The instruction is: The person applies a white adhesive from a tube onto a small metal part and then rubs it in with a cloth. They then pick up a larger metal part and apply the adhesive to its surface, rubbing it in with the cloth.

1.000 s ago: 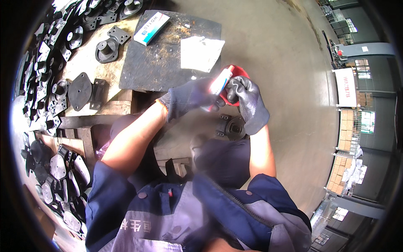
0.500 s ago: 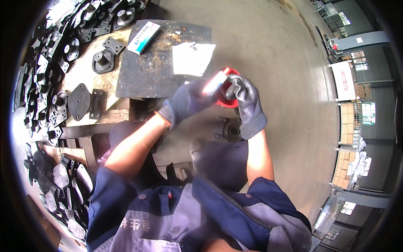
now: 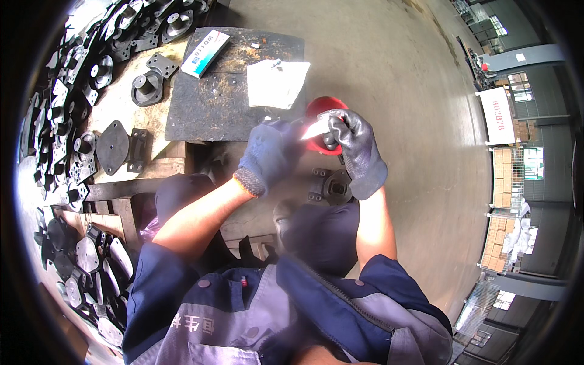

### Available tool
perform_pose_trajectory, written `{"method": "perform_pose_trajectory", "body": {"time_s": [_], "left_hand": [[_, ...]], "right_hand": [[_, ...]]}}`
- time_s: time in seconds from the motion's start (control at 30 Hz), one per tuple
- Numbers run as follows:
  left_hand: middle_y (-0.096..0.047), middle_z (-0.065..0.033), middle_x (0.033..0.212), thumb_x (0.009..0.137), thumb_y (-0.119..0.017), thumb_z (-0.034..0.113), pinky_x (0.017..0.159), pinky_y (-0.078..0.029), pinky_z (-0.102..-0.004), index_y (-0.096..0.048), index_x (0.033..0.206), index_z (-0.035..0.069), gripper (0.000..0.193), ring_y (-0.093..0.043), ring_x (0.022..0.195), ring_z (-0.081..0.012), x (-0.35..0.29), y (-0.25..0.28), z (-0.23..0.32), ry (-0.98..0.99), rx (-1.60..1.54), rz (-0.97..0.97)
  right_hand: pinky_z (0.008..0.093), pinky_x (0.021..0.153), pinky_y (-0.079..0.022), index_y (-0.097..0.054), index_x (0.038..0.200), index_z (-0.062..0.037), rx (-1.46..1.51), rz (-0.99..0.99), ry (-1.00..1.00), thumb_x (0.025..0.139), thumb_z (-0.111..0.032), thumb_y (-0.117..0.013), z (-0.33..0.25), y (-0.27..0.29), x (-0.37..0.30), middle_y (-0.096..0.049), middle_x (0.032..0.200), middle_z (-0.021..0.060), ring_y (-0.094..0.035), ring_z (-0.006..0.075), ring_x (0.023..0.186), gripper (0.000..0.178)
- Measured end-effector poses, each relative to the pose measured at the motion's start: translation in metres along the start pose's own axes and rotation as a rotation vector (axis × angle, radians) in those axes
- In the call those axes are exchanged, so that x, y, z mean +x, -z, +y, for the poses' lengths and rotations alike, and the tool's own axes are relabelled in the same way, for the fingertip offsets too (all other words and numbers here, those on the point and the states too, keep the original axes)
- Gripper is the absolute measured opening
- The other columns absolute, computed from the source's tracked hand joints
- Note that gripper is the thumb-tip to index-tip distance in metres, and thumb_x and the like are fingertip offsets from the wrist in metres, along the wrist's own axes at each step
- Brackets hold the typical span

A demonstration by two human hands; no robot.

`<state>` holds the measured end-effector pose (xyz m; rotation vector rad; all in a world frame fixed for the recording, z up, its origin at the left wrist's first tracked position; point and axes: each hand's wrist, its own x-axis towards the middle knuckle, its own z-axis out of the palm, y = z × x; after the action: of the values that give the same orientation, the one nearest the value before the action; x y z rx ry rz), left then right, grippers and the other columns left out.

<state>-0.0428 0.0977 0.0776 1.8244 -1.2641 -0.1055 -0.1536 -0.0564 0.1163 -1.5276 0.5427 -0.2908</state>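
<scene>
Fingers of the right hand curl at one end of a white tube; can't tell if pinching. Left hand grips the other end, beside a red container. Likely step: working the tube's tip; next calls for steady hold.

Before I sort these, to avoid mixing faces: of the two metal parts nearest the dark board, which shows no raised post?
The lower part in the picture, whose diamond face is flat; the upper part bears a round post.
</scene>
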Motion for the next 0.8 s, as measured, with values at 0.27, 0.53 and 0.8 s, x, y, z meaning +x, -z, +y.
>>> {"method": "perform_pose_trajectory", "body": {"time_s": [0.27,0.53,0.8], "left_hand": [[-0.063,-0.0154,0.083,0.083,-0.068,0.029,0.068,-0.051,-0.0366,-0.061,0.108,0.008,0.033,-0.064,0.076,-0.0289,-0.006,-0.020,-0.004,0.223,-0.350,-0.058],[-0.065,-0.0143,0.085,0.080,-0.061,0.025,0.069,-0.053,-0.0451,-0.060,0.109,0.012,0.031,-0.064,0.078,-0.0344,-0.003,0.001,0.001,0.099,0.190,-0.135],[-0.064,-0.0142,0.086,0.078,-0.064,0.025,0.070,-0.052,-0.0439,-0.060,0.111,0.012,0.035,-0.063,0.082,-0.0348,0.003,0.004,-0.011,0.145,0.133,-0.283]], "right_hand": [[0.0248,0.068,-0.049,-0.061,0.105,-0.0003,0.008,-0.085,0.084,0.095,-0.010,-0.053,0.009,-0.013,-0.001,-0.061,0.090,0.0032,-0.055,0.0096,0.073,0.017],[0.0251,0.052,-0.037,-0.061,0.080,-0.0014,-0.338,0.106,0.012,0.098,-0.024,-0.053,0.006,-0.015,0.002,-0.053,0.063,-0.0015,-0.043,0.0055,0.053,0.030],[0.0218,0.062,-0.041,-0.058,0.081,-0.0014,-0.603,0.008,0.201,0.094,-0.017,-0.058,0.030,-0.004,0.007,-0.054,0.071,-0.0028,-0.047,0.0045,0.070,0.020]]}}
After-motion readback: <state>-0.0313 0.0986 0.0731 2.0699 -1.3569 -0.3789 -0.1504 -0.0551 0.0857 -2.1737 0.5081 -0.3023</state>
